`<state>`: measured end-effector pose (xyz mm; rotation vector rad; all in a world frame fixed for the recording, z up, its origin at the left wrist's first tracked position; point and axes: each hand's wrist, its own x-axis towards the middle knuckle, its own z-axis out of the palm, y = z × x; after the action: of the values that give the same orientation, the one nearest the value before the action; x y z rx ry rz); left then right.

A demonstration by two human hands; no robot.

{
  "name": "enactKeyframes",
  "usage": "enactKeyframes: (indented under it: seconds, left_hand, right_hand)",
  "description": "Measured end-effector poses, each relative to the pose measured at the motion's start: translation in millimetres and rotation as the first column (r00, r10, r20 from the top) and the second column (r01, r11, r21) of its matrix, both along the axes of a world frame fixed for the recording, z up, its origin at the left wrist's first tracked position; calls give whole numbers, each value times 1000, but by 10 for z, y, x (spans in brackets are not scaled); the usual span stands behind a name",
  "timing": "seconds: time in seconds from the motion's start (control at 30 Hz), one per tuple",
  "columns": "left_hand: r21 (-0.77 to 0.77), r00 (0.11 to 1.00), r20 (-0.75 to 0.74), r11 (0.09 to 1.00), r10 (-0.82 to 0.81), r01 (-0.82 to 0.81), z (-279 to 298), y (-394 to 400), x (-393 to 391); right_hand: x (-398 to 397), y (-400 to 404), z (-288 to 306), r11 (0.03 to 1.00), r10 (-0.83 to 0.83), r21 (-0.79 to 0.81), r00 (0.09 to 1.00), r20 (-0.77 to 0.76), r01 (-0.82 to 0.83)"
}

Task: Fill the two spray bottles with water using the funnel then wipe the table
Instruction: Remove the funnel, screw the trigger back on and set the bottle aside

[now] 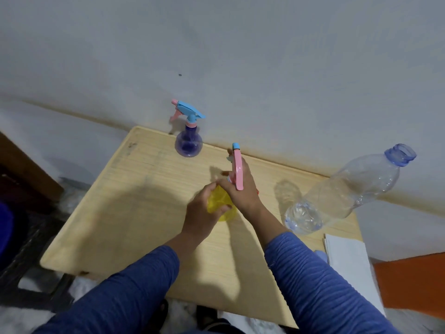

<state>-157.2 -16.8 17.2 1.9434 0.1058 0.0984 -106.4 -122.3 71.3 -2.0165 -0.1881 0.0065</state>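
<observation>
At table centre, the yellow spray bottle [220,208] is gripped by the left hand [204,208], fingers curled round its body, while its pink trigger head [237,169] is pinched by the right hand [243,191], apparently being screwed on or off. At three o'clock stands an uncapped, almost empty water bottle [337,196]. At twelve o'clock, the purple spray bottle [188,143] is capped. No funnel is seen; wiping the table [120,201] remains.

Pale matt wood-grain surface [149,213], scuffed near the far left corner. Glossy translucent plastic on the round yellow spray bottle [220,203], the round purple spray bottle [189,143] and the clear ribbed water bottle [342,191]. Matt white paper sheets [349,259]; ribbed blue cloth sleeves [320,285].
</observation>
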Motion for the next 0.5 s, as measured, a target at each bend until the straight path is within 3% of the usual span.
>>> enactKeyframes:
  seconds: [0.1,0.17,0.27,0.37,0.5]
  left_hand:
    - [-124,996,-46,990,-74,68,-5,63,-80]
    - [-170,998,-55,985,-39,29,-52,135,-175]
    - [40,989,-77,991,130,-127,-179,313,-317]
    - [325,924,-155,902,349,-285,-359,583,-442]
    - [586,809,-359,787,465,-192,-481,774,-615]
  right_hand:
    - [69,-109,96,992,125,37,988,-92,-122]
    - [139,-185,182,982,181,92,966,-187,-167]
    - [264,-288,308,946,318,173,891,-323,-275]
    - [331,-338,453,867,499,230,771,-396,-443]
    - [365,-276,480,796,599,270,642,-478,-542]
